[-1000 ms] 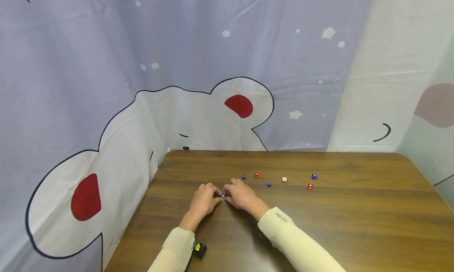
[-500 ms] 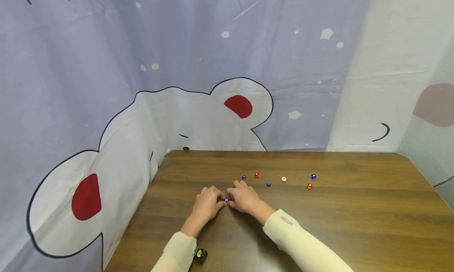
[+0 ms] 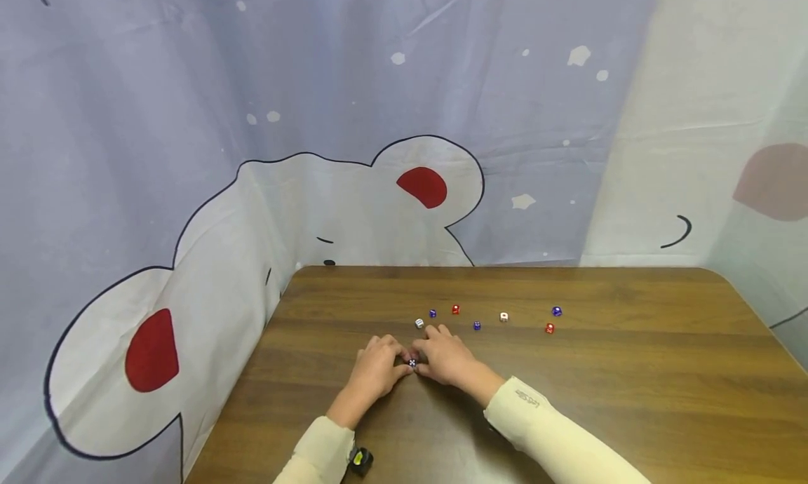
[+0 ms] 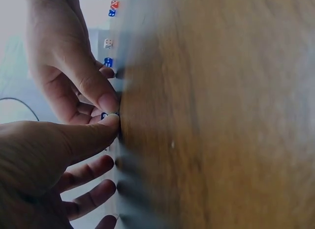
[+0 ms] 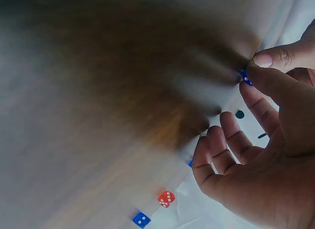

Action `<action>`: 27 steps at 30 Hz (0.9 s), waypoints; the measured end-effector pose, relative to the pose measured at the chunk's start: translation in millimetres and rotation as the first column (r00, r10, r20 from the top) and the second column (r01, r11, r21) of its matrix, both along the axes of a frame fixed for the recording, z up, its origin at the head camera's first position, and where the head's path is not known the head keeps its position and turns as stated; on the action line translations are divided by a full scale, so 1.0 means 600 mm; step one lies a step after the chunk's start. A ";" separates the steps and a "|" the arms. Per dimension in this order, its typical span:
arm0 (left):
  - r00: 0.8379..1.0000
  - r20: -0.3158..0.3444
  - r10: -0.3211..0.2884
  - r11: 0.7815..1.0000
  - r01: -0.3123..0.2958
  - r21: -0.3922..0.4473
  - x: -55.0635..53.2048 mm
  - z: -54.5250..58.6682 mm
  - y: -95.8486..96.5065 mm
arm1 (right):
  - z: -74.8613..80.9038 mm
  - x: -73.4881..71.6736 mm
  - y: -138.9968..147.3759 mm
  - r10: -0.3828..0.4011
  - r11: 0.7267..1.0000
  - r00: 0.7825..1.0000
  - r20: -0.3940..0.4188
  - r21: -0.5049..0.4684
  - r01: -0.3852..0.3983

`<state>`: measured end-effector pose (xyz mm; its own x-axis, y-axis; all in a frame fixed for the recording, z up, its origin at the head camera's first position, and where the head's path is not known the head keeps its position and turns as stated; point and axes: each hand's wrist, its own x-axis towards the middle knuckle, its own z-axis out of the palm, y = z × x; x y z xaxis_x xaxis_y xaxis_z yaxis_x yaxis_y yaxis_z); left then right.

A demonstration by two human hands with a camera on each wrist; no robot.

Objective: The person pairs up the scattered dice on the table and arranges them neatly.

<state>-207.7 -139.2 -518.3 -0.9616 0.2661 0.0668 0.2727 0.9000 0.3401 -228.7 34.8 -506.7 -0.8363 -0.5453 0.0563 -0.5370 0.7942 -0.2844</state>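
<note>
Between both hands, low over the wooden table (image 3: 618, 393), is a small blue die (image 3: 412, 363) with white dots. My left hand (image 3: 376, 368) pinches it from the left with thumb and forefinger. From the right, the thumb and forefinger of my right hand (image 3: 447, 358) grip the same die. In the right wrist view only a blue corner of the die (image 5: 247, 78) shows past the thumbs. The other fingers of the right hand are bent and hold nothing. Just behind the right fingers lies a white die (image 3: 419, 323).
Farther back lie a blue die (image 3: 432, 313), a red die (image 3: 456, 309), another blue die (image 3: 477, 325) and a second white die (image 3: 503, 317). To the right are a blue die (image 3: 557, 311) and a red die (image 3: 550, 328). A printed curtain (image 3: 303, 210) hangs behind the table.
Both hands have slid the pinched die to the right and closer to the body. The white die behind the right fingers, hidden before, now shows.
</note>
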 end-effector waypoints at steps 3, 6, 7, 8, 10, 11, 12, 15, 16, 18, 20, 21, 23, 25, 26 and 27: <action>1.000 0.009 -0.004 1.000 0.004 0.006 0.003 -0.001 0.005 | 0.003 0.006 0.006 0.004 1.000 1.000 0.008 -0.008 -0.004; 1.000 0.023 -0.011 1.000 0.011 0.006 0.005 0.001 0.011 | 0.004 0.011 0.013 0.009 1.000 1.000 0.002 -0.009 -0.009; 1.000 0.026 -0.013 1.000 0.013 0.006 0.006 0.002 0.013 | 0.005 0.012 0.015 0.011 1.000 1.000 -0.001 -0.010 -0.011; 0.999 0.028 -0.016 1.000 0.016 0.004 0.007 0.002 0.015 | 0.005 0.013 0.018 0.012 1.000 1.000 -0.003 -0.009 -0.012; 0.999 0.024 -0.025 1.000 0.025 -0.001 0.009 0.002 0.019 | 0.004 0.015 0.022 0.015 1.000 1.000 -0.009 -0.002 -0.015; 0.999 0.023 -0.029 1.000 0.029 -0.004 0.010 0.002 0.020 | 0.003 0.016 0.025 0.016 1.000 1.000 -0.012 0.001 -0.016; 0.999 0.022 -0.032 0.999 0.032 -0.006 0.011 0.002 0.022 | 0.003 0.017 0.027 0.018 1.000 1.000 -0.013 -0.002 -0.018; 0.999 0.018 -0.046 0.999 0.046 -0.009 0.014 0.000 0.027 | 0.001 0.022 0.033 0.015 1.000 1.000 -0.013 -0.001 -0.015; 0.999 0.019 -0.050 0.999 0.050 -0.006 0.015 0.000 0.028 | 0.000 0.023 0.035 0.013 1.000 1.000 -0.013 -0.001 -0.013; 0.998 0.017 -0.055 0.998 0.055 -0.003 0.016 -0.001 0.030 | -0.001 0.026 0.038 0.010 1.000 1.000 -0.010 -0.005 -0.010; 0.998 0.011 -0.059 0.998 0.059 -0.005 0.017 -0.003 0.032 | -0.001 0.029 0.042 0.007 1.000 1.000 -0.011 -0.007 -0.007; 0.998 0.006 -0.061 0.998 0.061 -0.005 0.018 -0.003 0.034 | -0.001 0.030 0.043 0.007 1.000 1.000 -0.014 -0.010 -0.007; 0.998 0.000 -0.065 0.998 0.065 -0.007 0.019 -0.003 0.036 | 0.000 0.032 0.046 0.007 1.000 1.000 -0.021 -0.019 -0.008; 0.998 0.000 -0.070 0.998 0.070 -0.005 0.021 -0.004 0.040 | -0.001 0.035 0.050 0.005 1.000 1.000 -0.027 -0.021 -0.005; 0.997 0.003 -0.072 0.997 0.072 -0.004 0.022 -0.004 0.042 | -0.001 0.036 0.051 0.003 1.000 1.000 -0.028 -0.023 -0.004; 0.997 0.006 -0.074 0.997 0.074 -0.003 0.023 -0.003 0.043 | -0.002 0.037 0.053 0.001 1.000 1.000 -0.027 -0.022 -0.002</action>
